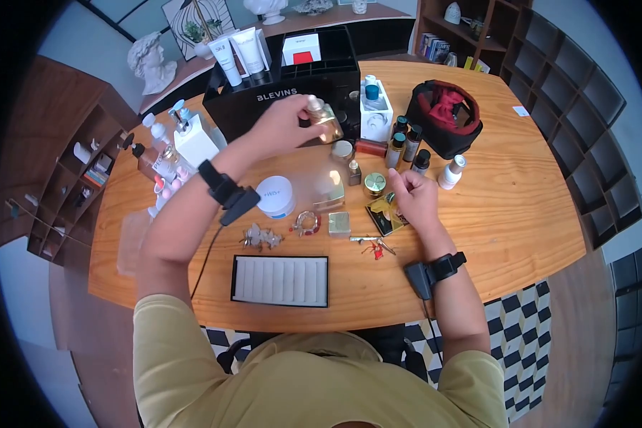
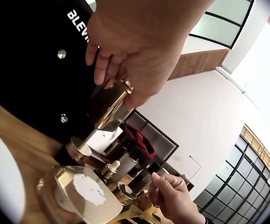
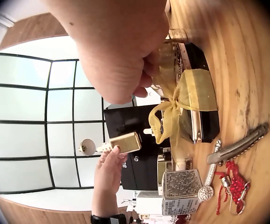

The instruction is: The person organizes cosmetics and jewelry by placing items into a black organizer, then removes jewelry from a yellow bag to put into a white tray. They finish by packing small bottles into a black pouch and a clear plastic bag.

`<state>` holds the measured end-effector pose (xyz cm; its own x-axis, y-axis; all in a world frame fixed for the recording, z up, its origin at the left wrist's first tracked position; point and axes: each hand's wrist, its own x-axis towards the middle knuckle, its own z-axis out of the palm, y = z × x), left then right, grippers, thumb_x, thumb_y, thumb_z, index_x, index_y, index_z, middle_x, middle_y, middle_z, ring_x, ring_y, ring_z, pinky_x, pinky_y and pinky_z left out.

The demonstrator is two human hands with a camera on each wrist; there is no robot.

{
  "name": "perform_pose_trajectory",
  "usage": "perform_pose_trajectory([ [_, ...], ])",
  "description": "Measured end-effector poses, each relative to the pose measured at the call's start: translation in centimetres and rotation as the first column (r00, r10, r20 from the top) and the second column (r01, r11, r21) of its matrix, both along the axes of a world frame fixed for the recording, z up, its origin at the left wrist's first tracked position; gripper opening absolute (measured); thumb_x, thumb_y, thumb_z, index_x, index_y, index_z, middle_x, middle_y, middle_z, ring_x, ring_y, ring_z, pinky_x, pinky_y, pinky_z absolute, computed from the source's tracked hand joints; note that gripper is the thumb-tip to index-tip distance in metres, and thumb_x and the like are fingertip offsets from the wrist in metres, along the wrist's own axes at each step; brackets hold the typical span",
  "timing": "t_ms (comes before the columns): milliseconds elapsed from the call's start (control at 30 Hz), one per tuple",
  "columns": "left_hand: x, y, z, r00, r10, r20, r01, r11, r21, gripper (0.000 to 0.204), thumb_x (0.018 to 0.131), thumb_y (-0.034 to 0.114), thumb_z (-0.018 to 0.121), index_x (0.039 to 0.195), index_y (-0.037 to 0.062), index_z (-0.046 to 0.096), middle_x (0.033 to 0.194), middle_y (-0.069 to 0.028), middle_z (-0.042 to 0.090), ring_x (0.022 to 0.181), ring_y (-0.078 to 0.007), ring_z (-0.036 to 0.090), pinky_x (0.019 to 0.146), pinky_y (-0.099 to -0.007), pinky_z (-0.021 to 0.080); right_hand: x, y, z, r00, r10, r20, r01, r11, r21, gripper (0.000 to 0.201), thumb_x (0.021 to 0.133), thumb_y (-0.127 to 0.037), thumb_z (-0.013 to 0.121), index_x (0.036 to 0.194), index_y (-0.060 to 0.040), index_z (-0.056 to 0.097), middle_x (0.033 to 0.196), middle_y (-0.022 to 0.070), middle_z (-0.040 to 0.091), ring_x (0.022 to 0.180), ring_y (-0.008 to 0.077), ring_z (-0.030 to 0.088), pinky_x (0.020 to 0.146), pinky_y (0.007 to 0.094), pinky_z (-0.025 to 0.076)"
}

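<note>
My left hand (image 1: 285, 125) holds a gold-tinted, rectangular glass bottle (image 1: 326, 123) in front of the black BLEVINS box (image 1: 285, 107); its fingers and thumb are around the bottle, raised above the table. In the right wrist view the bottle (image 3: 125, 142) lies tilted, showing a pale neck. My right hand (image 1: 416, 203) hovers beside a black box with a yellow ribbon bow (image 1: 386, 215), its fingers loosely curled with nothing visible between them. Close to its fingertips stands a gold-lidded jar (image 1: 374, 185). The ribbon (image 3: 174, 105) spreads below this hand in the right wrist view.
Several small dark bottles (image 1: 411, 143) stand near a black-and-red pouch (image 1: 446, 118). A white tub (image 1: 275, 197), a small square box (image 1: 339, 224), hair clips and jewelry (image 1: 376, 248) lie nearer me. A grey-lined tray (image 1: 280, 281) sits at the front; pump bottles (image 1: 192, 135) crowd the left.
</note>
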<state>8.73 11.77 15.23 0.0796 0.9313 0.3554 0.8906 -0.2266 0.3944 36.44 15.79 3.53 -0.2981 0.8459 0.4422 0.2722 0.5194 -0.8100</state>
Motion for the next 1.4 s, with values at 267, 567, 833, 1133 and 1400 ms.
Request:
perform_pose_trajectory([
  [267,-8.6,-3.4,-2.0,0.997,0.068,-0.026,-0.072,0.946,-0.315,0.025,0.075,0.016,0.077,0.088,0.0019,0.061,0.081,-0.0068,0.062,0.074,-0.0152,0.061,0.071,-0.0293,0.051,0.0,-0.1,0.1,1.000,0.015,-0.021,-0.015,1.000,-0.005,0.040,0.089,-0.027,0.066,0.061,-0.0001,0.056,0.047,0.0046,0.045,0.044,0.0112,0.038,0.044,0.0289,0.033],
  [567,-9.7,-5.4,-6.3,0.990,0.102,0.095,-0.067,0.945,-0.319,0.032,0.077,0.021,0.076,0.097,0.0009,0.060,0.085,-0.0085,0.064,0.078,-0.0167,0.062,0.075,-0.0294,0.050,-0.1,0.0,0.0,0.999,0.028,-0.041,-0.029,0.999,-0.025,0.040,0.089,-0.026,0.066,0.061,0.0003,0.056,0.047,0.0026,0.043,0.045,0.0094,0.037,0.045,0.0280,0.032],
  [833,-2.3,-9.2,-3.0,0.924,0.300,-0.236,-0.381,0.718,-0.582,0.070,0.072,0.053,0.072,0.110,-0.0036,0.056,0.104,-0.0199,0.064,0.092,-0.0347,0.063,0.082,-0.0389,0.050,-0.1,0.3,-0.3,0.999,-0.004,-0.035,0.004,1.000,-0.010,0.040,0.089,-0.024,0.066,0.061,0.0005,0.054,0.048,0.0016,0.042,0.046,0.0085,0.035,0.045,0.0277,0.031],
  [1133,-2.2,-11.2,-0.2,0.956,0.212,-0.203,-0.289,0.799,-0.527,0.062,0.070,0.047,0.074,0.111,0.0036,0.058,0.100,-0.0165,0.064,0.093,-0.0293,0.063,0.082,-0.0356,0.049,-0.1,0.3,-0.2,0.999,-0.011,-0.049,0.011,1.000,0.001,0.038,0.088,-0.019,0.066,0.059,0.0007,0.053,0.048,0.0000,0.039,0.047,0.0064,0.032,0.044,0.0266,0.029],
  [1400,-11.9,-3.8,9.6,0.842,0.533,-0.086,-0.526,0.845,0.096,0.074,0.070,0.047,0.075,0.123,-0.0020,0.054,0.108,-0.0179,0.064,0.096,-0.0244,0.063,0.085,-0.0327,0.049,0.1,0.4,-0.4,1.000,-0.015,-0.023,0.014,0.999,-0.043,0.039,0.089,-0.021,0.066,0.059,0.0006,0.053,0.048,0.0013,0.040,0.047,0.0074,0.033,0.044,0.0271,0.030],
])
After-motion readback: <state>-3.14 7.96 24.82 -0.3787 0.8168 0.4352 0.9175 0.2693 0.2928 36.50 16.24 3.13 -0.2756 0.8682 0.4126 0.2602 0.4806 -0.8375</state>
